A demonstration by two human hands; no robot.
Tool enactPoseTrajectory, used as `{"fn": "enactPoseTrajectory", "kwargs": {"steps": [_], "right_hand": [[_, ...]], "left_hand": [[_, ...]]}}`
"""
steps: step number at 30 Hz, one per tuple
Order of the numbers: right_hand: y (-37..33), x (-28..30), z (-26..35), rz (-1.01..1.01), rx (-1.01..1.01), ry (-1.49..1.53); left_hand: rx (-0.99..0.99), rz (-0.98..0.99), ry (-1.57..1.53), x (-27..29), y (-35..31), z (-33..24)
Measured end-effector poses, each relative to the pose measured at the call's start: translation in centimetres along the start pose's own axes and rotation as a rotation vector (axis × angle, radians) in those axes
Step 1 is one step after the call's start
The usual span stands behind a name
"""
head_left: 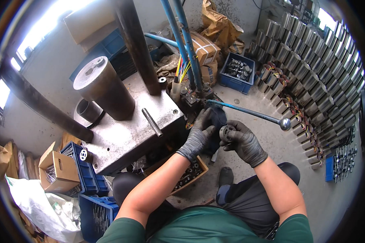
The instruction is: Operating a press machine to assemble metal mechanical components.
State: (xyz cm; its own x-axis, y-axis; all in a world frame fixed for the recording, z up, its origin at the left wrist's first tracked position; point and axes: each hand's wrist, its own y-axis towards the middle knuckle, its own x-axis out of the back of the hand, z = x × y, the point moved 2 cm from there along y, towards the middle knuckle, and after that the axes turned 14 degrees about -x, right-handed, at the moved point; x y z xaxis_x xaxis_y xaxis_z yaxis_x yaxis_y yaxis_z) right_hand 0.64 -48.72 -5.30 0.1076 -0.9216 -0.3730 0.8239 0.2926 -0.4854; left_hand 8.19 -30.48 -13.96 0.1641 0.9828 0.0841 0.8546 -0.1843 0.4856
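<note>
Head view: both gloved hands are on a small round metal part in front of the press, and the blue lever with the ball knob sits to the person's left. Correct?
Wrong on the lever. In the head view the blue lever with its ball knob reaches out to the person's right, not the left. The rest holds: the left hand and right hand, both gloved, are on the small round metal part in front of the press.

grey concrete floor (251,101), pale wall (48,69), bright windows (40,28) upper left, daylight throughout.

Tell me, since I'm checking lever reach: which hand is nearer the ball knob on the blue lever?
Right. The right hand, holding a small round metal part, sits just below-left of the knob; the left hand lies farther left.
</note>
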Motion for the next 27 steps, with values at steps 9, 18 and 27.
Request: {"fn": "enactPoseTrajectory", "kwargs": {"steps": [9, 18, 27], "right_hand": [[0.7, 1.1, -0.8, -0.097, 0.275, -0.136], [0.3, 0.7, -0.6, -0.071, 0.259, -0.176], [-2.3, -0.8, 0.3, -0.024, 0.277, -0.338]], "left_hand": [[0.247, 0.138, -0.476, 0.7, 0.1, -5.7], [0.329, 0.194, -0.538, 1.0, -0.6, -7.1], [0.382, -0.078, -0.502, 0.3, -1.6, -5.7]]}}
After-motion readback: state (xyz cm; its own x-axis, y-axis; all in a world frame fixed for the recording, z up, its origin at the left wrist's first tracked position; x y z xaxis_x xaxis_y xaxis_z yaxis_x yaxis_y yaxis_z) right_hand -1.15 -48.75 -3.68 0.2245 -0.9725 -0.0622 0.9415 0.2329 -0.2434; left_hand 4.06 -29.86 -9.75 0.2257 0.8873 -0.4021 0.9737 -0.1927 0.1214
